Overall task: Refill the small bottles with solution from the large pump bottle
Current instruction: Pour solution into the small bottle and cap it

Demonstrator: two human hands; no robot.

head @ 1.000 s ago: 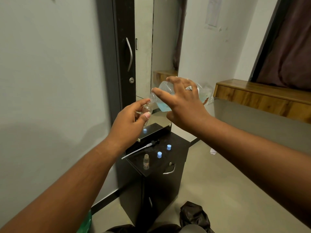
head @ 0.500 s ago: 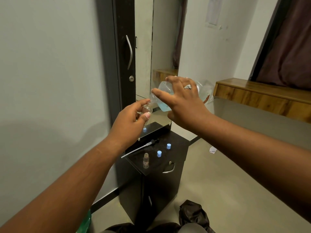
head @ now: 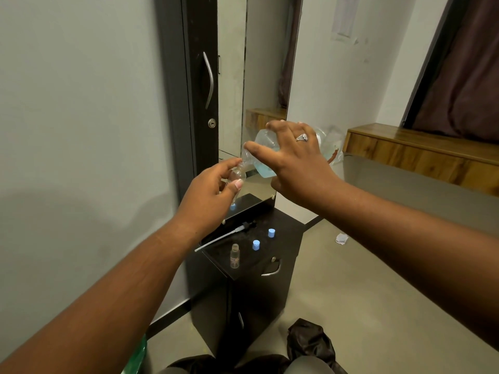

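On black cabinet (head: 280, 228), blue caps (head: 256, 244).

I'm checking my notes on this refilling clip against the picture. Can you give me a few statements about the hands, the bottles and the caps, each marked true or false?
1. The right hand holds the large bottle tipped over, its mouth at the neck of the small bottle in the left hand. True.
2. The pump head with its long tube is screwed onto the large bottle. False: it lies on the black cabinet top.
3. A second small bottle stands upright and uncapped on the cabinet top. True.
4. Two blue caps lie on the floor. False: they sit on the cabinet top, beside the standing bottle.
5. The large bottle holds a red liquid. False: it looks pale blue.
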